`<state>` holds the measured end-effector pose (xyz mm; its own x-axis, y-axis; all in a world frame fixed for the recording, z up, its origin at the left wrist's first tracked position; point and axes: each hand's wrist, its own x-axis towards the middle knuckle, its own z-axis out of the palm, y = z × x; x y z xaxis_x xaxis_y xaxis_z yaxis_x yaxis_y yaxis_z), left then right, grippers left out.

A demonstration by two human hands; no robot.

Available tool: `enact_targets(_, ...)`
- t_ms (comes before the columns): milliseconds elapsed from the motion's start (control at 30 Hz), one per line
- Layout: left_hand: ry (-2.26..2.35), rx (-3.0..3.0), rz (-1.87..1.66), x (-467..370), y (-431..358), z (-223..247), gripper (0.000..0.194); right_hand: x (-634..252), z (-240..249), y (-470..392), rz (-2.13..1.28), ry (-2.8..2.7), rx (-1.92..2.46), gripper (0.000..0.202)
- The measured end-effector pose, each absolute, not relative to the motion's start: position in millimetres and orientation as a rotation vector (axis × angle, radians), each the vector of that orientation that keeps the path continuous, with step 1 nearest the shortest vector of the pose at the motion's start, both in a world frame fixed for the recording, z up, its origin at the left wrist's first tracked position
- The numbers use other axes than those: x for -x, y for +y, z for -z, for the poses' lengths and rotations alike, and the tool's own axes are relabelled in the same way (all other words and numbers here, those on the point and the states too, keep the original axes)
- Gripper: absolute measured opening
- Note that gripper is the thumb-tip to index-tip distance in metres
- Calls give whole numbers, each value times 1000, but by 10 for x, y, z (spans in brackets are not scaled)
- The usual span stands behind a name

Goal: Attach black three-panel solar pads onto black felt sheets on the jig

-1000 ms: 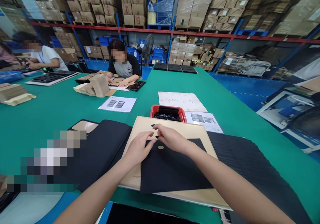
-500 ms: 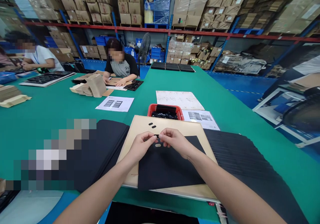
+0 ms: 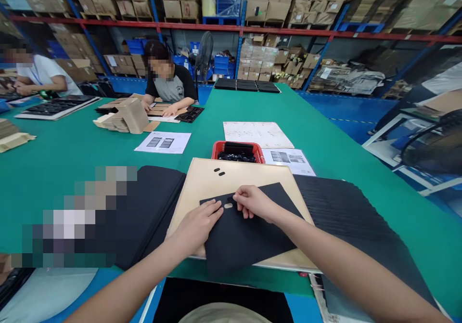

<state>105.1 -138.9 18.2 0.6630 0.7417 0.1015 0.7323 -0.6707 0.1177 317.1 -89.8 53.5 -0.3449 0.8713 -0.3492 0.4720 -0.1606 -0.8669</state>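
Both hands (image 3: 224, 217) press flat on black sheet (image 3: 249, 231); red basket (image 3: 238, 146) holds seemingly black pieces.

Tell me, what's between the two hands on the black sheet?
A small oval hole in the black sheet, between left hand and right hand, in the head view.

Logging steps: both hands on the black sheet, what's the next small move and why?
Probably slide the black foam sheet off the tan board: it lies skewed, both the left hand and right hand press it, and its oval slot already shows empty.
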Motion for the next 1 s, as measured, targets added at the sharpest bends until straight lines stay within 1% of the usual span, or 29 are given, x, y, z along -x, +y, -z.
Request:
enact_targets(100, 1269, -2861, -162, -1108, -1479, -241, 48, -3096, -444, -898, -1709, -1646, 1531, 21)
enact_targets(233, 1311, -2839, -161, -1131, -1501, -277, 47, -3064, -420, -877, -1805, -1582, 1547, 24)
enact_targets(600, 1308, -2827, -202, -1115, -1490, -280, 44, -3089, -454, -882, -1798, -1624, 1550, 28)
enact_targets(1000, 1307, -2835, -112, -1109, -1451, -318, 47, -3086, -500, -896, -1750, -1665, 1571, 31)
